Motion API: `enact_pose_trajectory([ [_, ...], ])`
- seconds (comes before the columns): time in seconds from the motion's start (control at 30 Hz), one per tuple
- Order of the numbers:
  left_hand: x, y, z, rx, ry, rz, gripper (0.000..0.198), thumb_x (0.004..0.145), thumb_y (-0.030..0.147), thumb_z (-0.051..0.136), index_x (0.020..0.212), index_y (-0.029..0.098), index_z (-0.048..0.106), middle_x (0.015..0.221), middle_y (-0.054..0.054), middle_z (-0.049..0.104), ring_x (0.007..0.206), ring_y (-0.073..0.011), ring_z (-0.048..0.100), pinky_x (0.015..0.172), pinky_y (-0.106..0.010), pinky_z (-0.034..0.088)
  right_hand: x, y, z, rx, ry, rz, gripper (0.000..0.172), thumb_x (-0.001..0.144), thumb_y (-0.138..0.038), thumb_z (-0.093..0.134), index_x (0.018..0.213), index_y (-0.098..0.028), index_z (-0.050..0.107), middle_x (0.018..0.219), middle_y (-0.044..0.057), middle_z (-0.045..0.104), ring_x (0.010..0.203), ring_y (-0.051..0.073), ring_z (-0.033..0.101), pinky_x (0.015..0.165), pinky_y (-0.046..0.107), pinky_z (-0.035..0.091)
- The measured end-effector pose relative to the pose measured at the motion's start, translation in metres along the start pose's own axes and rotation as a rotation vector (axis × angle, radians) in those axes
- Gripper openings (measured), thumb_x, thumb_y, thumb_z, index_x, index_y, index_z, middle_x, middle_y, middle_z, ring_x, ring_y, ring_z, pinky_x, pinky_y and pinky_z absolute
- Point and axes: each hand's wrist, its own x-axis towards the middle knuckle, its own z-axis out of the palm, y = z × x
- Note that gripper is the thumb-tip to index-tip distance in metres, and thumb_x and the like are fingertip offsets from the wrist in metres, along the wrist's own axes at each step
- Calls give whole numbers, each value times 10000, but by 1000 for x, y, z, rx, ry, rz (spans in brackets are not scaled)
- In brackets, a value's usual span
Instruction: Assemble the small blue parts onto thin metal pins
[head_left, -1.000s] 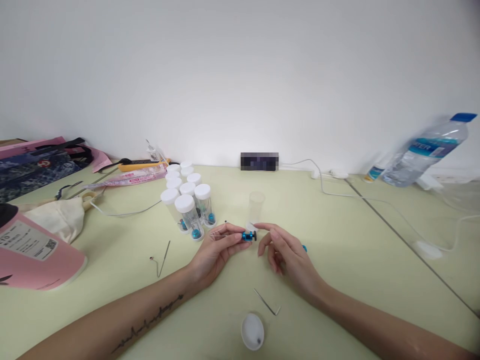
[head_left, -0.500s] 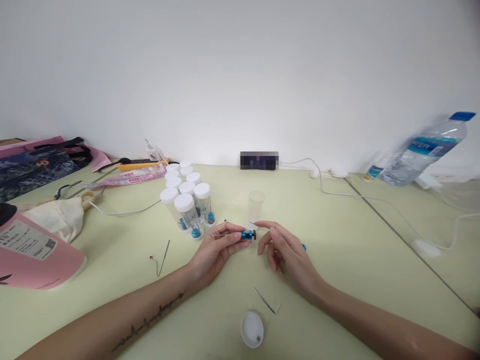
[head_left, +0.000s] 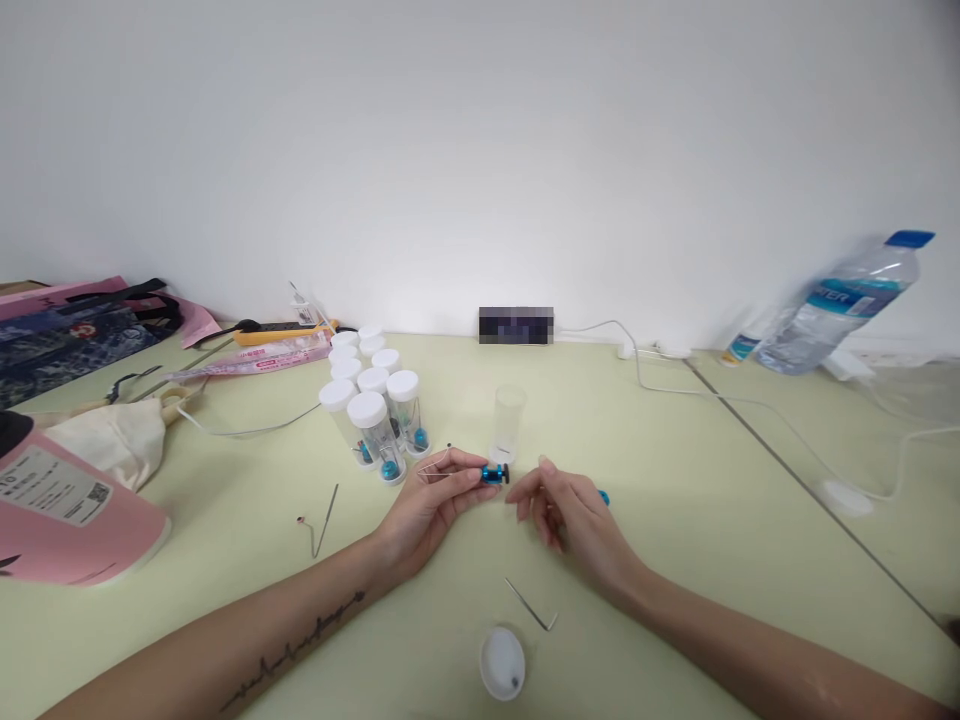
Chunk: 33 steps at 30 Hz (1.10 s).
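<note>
Fitting (head_left: 493, 474), pinched by left hand (head_left: 426, 505), short of worktop (head_left: 720, 490)'s far edge, may drop if pinch slips; right hand (head_left: 574, 512) loosely spread.

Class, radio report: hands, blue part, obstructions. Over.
Left hand pinching blue-and-black cylindrical part. Right hand loosely curled close by, grip unclear. Uncapped clear tube standing just beyond, not between them.

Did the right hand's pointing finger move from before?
Yes: the right hand has drawn its outstretched finger back toward the person, away from the open clear tube. Its tip overlapped the tube's base before; now it doesn't.
</note>
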Motion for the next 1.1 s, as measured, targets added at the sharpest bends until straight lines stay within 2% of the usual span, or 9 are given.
enact_pose_trajectory([
  [0.1, 0, -1, 1, -7, 9, 11, 134, 722, 174, 707, 839, 122, 668, 904, -63, 684, 864, -147, 639, 880, -285, 500, 0, 1, 1, -6, 0, 34, 523, 933, -533, 321, 725, -141, 597, 567, -5, 501, 435, 76, 429, 405, 193, 316],
  [0.27, -1, -2, 1, 2, 9, -2, 121, 733, 171, 696, 841, 124, 668, 913, -65, 675, 847, -140, 635, 862, -269, 502, -2, -5, 2, 42, 9, -32, 276, 908, -492, 436, 943, -221, 477, 673, -50, 498, 429, 56, 394, 392, 171, 302],
  [0.33, -1, -3, 2, 29, -9, -4, 113, 735, 173, 693, 835, 126, 668, 896, -58, 670, 826, -135, 631, 837, -259, 506, -2, -7, 3, 18, -13, -42, 265, 863, -453, 539, 996, -233, 473, 704, -54, 484, 448, 53, 390, 397, 169, 313],
  [0.5, -3, -2, 4, 122, -54, 3, 111, 761, 221, 671, 823, 131, 656, 848, -60, 666, 778, -141, 623, 787, -268, 500, -1, -6, 3, -94, -28, -43, 204, 837, -382, 596, 840, -194, 519, 621, -57, 446, 459, 62, 380, 413, 179, 320],
  [0.6, -3, -3, 6, 190, -78, 8, 136, 773, 253, 659, 847, 141, 642, 831, -61, 672, 739, -144, 619, 761, -281, 488, 0, -4, 3, -96, -24, -35, 211, 835, -394, 596, 845, -198, 519, 578, -65, 430, 449, 71, 375, 405, 184, 312],
  [0.77, -4, -5, 6, 288, -83, 23, 144, 750, 265, 683, 789, 143, 616, 650, -32, 638, 609, -120, 568, 596, -222, 435, -1, -2, 3, -139, -43, -55, 260, 855, -452, 551, 845, -194, 519, 590, -58, 447, 446, 74, 386, 411, 186, 318],
  [0.9, -5, -5, 5, 321, -89, 55, 139, 734, 245, 698, 755, 152, 596, 675, -29, 649, 632, -124, 579, 603, -227, 436, -3, -1, 3, -219, -158, -122, 344, 938, -469, 381, 794, -189, 521, 662, -23, 521, 473, 82, 421, 464, 204, 339],
  [1.0, -7, -3, 3, 374, -127, 84, 127, 729, 227, 702, 772, 157, 605, 676, -22, 649, 625, -119, 579, 611, -231, 442, -5, -2, 3, -254, -215, -153, 420, 965, -459, 304, 711, -186, 495, 583, -30, 472, 489, 97, 411, 506, 222, 327],
  [1.1, -9, -3, 2, 386, -149, 112, 116, 728, 223, 702, 776, 159, 618, 698, -22, 643, 623, -116, 576, 607, -232, 442, -7, -4, 2, -191, -258, -128, 422, 962, -473, 300, 705, -186, 475, 583, -27, 459, 513, 107, 409, 511, 226, 317],
])
